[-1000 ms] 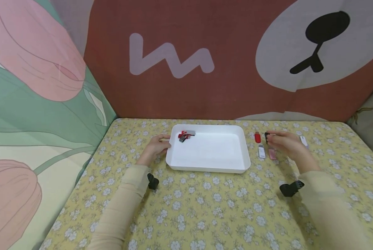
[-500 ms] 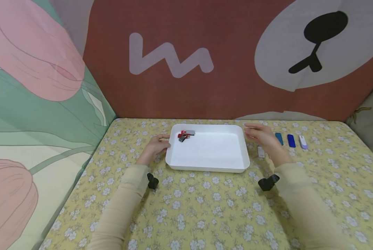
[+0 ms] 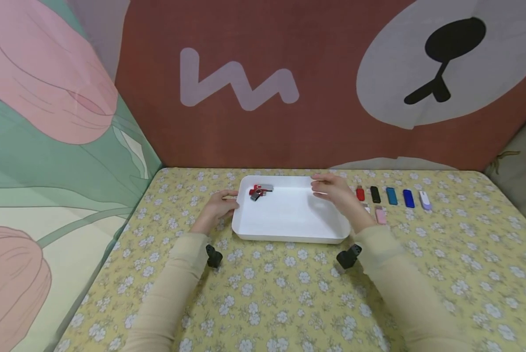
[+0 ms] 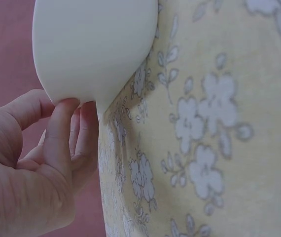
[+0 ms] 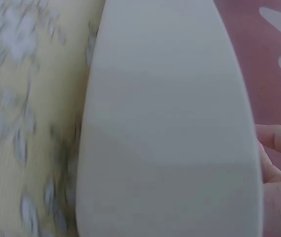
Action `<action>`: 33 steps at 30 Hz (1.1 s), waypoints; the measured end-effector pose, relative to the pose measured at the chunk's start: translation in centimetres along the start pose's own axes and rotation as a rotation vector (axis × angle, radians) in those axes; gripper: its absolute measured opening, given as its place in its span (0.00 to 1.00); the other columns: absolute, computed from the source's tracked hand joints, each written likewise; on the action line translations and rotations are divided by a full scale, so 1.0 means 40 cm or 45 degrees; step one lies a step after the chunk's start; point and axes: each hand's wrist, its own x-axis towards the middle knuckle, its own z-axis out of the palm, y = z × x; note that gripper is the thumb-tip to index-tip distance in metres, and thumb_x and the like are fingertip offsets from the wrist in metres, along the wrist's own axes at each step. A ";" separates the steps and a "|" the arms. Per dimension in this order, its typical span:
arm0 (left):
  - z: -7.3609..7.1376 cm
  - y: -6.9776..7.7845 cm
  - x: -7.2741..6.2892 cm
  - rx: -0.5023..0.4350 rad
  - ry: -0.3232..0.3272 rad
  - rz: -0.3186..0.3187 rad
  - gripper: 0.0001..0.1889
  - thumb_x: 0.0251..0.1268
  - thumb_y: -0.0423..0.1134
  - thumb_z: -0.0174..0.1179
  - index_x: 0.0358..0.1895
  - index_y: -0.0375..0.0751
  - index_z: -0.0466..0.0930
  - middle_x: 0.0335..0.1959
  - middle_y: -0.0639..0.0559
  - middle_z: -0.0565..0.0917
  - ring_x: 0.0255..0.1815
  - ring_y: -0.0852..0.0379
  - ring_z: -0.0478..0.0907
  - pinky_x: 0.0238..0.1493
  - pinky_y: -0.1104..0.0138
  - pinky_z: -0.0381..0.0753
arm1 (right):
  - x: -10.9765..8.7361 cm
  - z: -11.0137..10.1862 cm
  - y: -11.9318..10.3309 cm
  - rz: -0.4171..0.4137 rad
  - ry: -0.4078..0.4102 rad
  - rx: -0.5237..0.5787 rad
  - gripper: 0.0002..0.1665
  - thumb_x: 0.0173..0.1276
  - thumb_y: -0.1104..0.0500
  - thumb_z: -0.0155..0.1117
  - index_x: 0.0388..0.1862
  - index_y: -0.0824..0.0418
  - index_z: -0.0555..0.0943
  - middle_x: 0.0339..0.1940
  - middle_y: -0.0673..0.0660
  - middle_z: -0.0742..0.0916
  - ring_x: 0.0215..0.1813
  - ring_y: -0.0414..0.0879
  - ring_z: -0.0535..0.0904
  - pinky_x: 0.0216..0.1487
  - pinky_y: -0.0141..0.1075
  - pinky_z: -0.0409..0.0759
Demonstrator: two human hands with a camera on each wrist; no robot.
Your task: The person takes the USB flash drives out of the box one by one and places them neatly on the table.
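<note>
My left hand point(image 3: 219, 205) grips the left end of a white rectangular tray point(image 3: 289, 239). In the left wrist view the thumb point(image 4: 60, 131) presses against the tray's outer wall. Red, black and silver USB sticks point(image 3: 256, 193) lie bunched in the tray's back left corner. Over the tray's right part hovers my right hand point(image 3: 337, 193), its fingers pointing left with gaps between them and nothing seen in them. The tray wall point(image 5: 170, 118) hides much of that hand in the right wrist view.
Right of the tray is a row of USB sticks: red point(image 3: 360, 193), black point(image 3: 375, 194), teal point(image 3: 391, 196), blue point(image 3: 408, 198) and white-purple point(image 3: 425, 200). In front lie a pink one point(image 3: 380, 215) and a white one, mostly hidden by the right arm. A flowered cloth point(image 3: 285, 293) covers the table.
My right hand has swept left from beside the black and pink USB sticks to above the tray, uncovering the row at the right. The left hand stays on the tray.
</note>
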 end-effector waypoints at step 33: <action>-0.009 0.000 0.001 -0.019 -0.081 0.032 0.28 0.61 0.29 0.54 0.68 0.40 0.67 0.62 0.39 0.75 0.35 0.59 0.76 0.36 0.71 0.77 | 0.079 0.203 0.011 -0.100 -0.034 -0.205 0.25 0.67 0.71 0.55 0.64 0.72 0.70 0.61 0.72 0.77 0.62 0.61 0.74 0.58 0.41 0.77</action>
